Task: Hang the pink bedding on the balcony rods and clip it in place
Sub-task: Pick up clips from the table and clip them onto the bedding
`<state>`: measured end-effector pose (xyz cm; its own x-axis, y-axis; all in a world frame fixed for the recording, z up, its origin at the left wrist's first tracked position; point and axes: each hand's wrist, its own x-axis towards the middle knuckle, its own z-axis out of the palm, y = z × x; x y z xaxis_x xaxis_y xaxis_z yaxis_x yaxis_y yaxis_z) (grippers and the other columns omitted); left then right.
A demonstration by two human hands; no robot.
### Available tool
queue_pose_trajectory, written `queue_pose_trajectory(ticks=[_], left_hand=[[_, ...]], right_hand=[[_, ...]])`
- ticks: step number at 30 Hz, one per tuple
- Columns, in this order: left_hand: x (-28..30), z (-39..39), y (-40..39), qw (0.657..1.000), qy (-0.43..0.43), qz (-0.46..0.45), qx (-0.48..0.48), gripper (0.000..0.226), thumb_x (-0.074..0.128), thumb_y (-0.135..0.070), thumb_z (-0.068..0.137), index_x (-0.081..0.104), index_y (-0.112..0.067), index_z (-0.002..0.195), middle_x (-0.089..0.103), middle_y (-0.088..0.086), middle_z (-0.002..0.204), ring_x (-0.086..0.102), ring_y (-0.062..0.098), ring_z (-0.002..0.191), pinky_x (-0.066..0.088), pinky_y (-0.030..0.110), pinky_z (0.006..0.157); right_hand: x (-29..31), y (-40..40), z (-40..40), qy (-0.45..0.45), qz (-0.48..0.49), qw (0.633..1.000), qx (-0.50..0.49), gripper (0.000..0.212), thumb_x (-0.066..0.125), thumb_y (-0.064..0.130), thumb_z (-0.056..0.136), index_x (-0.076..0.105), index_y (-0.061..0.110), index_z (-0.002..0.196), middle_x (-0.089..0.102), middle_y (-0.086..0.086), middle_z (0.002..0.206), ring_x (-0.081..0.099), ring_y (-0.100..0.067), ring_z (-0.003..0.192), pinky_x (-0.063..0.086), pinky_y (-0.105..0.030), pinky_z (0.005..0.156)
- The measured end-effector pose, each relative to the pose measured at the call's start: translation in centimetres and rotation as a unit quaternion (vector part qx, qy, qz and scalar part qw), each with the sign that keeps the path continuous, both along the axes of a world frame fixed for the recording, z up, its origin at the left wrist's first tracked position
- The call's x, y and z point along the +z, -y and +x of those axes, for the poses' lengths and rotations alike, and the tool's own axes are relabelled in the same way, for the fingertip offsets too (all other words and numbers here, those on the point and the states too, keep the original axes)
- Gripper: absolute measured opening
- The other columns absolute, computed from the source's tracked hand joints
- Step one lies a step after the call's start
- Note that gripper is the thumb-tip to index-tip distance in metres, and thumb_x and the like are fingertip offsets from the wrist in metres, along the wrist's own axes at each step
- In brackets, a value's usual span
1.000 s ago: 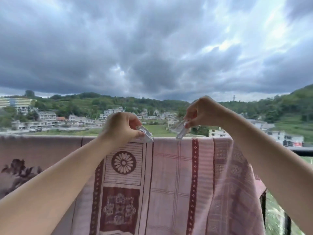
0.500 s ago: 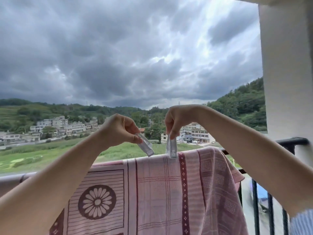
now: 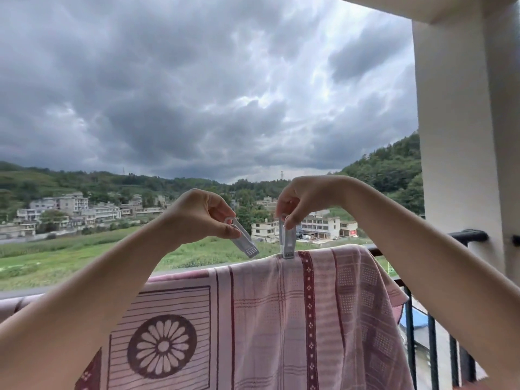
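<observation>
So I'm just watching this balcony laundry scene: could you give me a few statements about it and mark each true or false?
1. Each hand holds a clear plastic clip. True: the left hand pinches the left clip and the right hand pinches the right clip.
2. The left clip is already on the cloth. False: it hangs tilted in the air above the pink bedding.
3. The right clip's tip meets the bedding's top edge. True.
4. The bedding lies folded on the floor. False: it is draped over the balcony railing.
5. The sky is clear blue. False: it is covered with dark grey clouds.
</observation>
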<state>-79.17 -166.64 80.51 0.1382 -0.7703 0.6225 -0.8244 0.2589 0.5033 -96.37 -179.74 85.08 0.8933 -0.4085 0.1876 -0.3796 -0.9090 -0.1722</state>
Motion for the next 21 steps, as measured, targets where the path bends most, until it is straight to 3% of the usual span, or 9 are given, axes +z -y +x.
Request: queue_pose_trajectory(ticks=[4,7,10,12,15,21], left_hand=[[0.4,0.6,-0.6,1.000,0.018,0.013,0.006,0.022,0.080,-0.004,0.061,0.069,-0.006,0.080,0.063,-0.002,0.069,0.056,0.008,0.063,0.049,0.010,0.058],[0.4,1.4,-1.8,0.999,0.032,0.015,0.018,0.021,0.080,-0.002,0.061,0.070,-0.004,0.080,0.062,-0.002,0.067,0.056,0.007,0.061,0.049,0.008,0.055],[0.3,3.4,-4.8,0.998,0.020,-0.018,0.052,0.022,0.079,0.001,0.060,0.067,-0.017,0.065,0.063,-0.011,0.057,0.058,-0.002,0.051,0.049,0.009,0.053],[0.4,4.9,-7.5,0.997,0.012,-0.023,0.076,0.026,0.077,0.005,0.061,0.065,-0.018,0.062,0.063,-0.014,0.045,0.057,-0.006,0.045,0.048,0.005,0.050],[0.0,6.6,-11.9,0.994,0.015,-0.011,0.106,0.026,0.074,0.008,0.062,0.065,-0.016,0.064,0.065,-0.017,0.047,0.058,-0.005,0.047,0.048,0.006,0.050],[-0.4,10.4,-19.7,0.983,-0.002,0.013,0.182,0.019,0.077,-0.009,0.054,0.072,-0.028,0.055,0.068,-0.013,0.052,0.059,0.008,0.056,0.050,0.023,0.058]], right_hand=[[-0.7,-0.8,-0.3,0.008,-0.023,1.000,-0.017,0.043,0.065,0.019,0.081,0.054,0.007,0.120,0.063,0.001,0.111,0.058,-0.010,0.096,0.043,-0.017,0.087],[-1.9,-2.6,0.1,0.031,-0.127,0.991,-0.001,0.045,0.062,0.029,0.083,0.053,0.009,0.122,0.057,-0.003,0.128,0.053,-0.014,0.115,0.036,-0.019,0.096],[-3.7,-5.3,1.8,0.108,-0.219,0.969,0.035,0.035,0.061,0.030,0.084,0.061,0.009,0.112,0.063,-0.005,0.119,0.057,-0.016,0.107,0.042,-0.028,0.100],[-5.1,-7.0,3.7,0.154,-0.206,0.962,0.088,0.031,0.061,0.028,0.083,0.064,0.009,0.107,0.066,-0.006,0.112,0.061,-0.017,0.101,0.046,-0.027,0.094],[-7.2,-8.9,7.5,0.161,-0.172,0.961,0.148,0.032,0.060,0.027,0.084,0.063,0.009,0.111,0.066,-0.005,0.115,0.060,-0.015,0.104,0.041,-0.019,0.091],[-8.5,-13.4,13.8,0.151,-0.137,0.959,0.197,0.036,0.057,0.025,0.086,0.056,0.010,0.120,0.064,-0.005,0.119,0.060,-0.016,0.107,0.042,-0.023,0.094]])
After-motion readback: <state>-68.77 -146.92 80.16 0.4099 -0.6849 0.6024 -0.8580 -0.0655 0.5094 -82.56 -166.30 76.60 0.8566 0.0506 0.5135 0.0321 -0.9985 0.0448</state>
